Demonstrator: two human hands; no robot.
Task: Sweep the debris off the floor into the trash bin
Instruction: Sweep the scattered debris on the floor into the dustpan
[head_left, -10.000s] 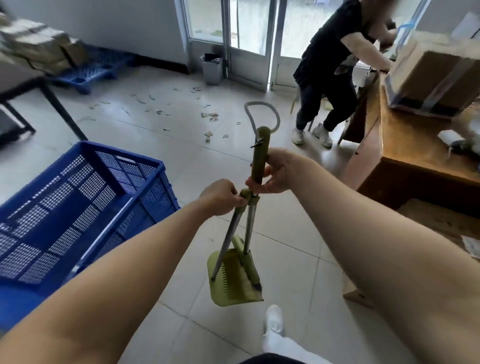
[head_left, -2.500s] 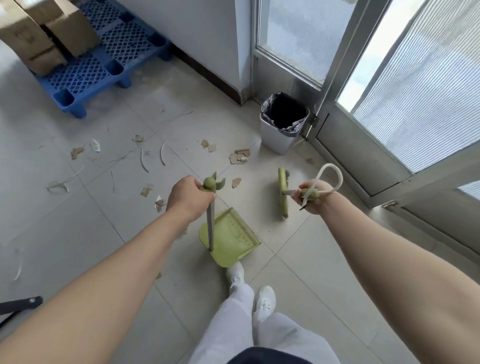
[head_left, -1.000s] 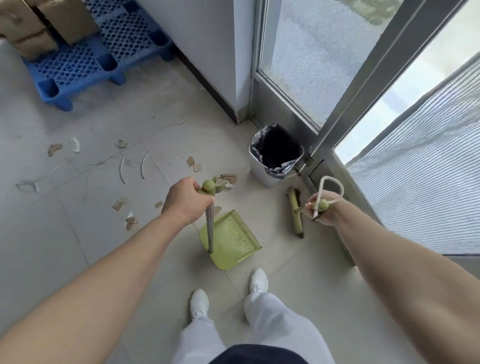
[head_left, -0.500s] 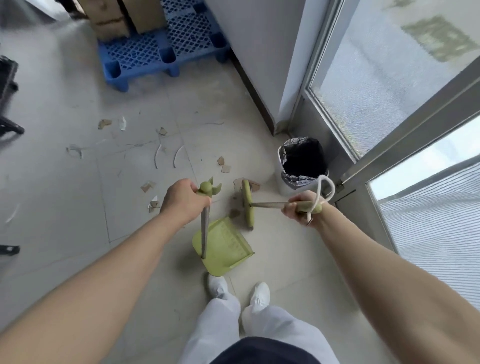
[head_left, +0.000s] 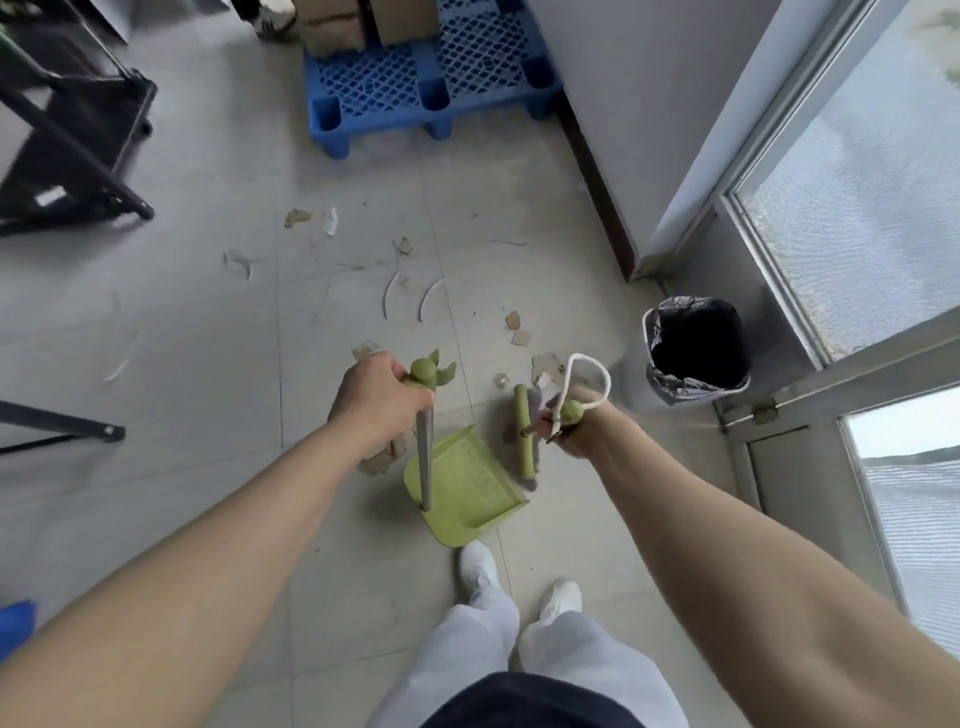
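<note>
Hiding some debris (head_left: 382, 457), left hand (head_left: 382, 397) grips the dustpan (head_left: 462, 488).

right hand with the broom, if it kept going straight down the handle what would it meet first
Probably the green broom head on the floor, below the right hand, just beside the open edge of the dustpan. Depth is unclear.

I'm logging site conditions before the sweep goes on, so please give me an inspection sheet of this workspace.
Surface: grey tiled floor, dusty.
Job's things: green dustpan on the floor; broom beside it; lined trash bin by the door.
Clutter: cardboard scraps and thin strips scattered ahead.
Grippers: left hand grips the dustpan handle; right hand grips the broom handle.
Cables: nothing seen.
Surroundings: blue pallet, black frame, glass door.
</note>
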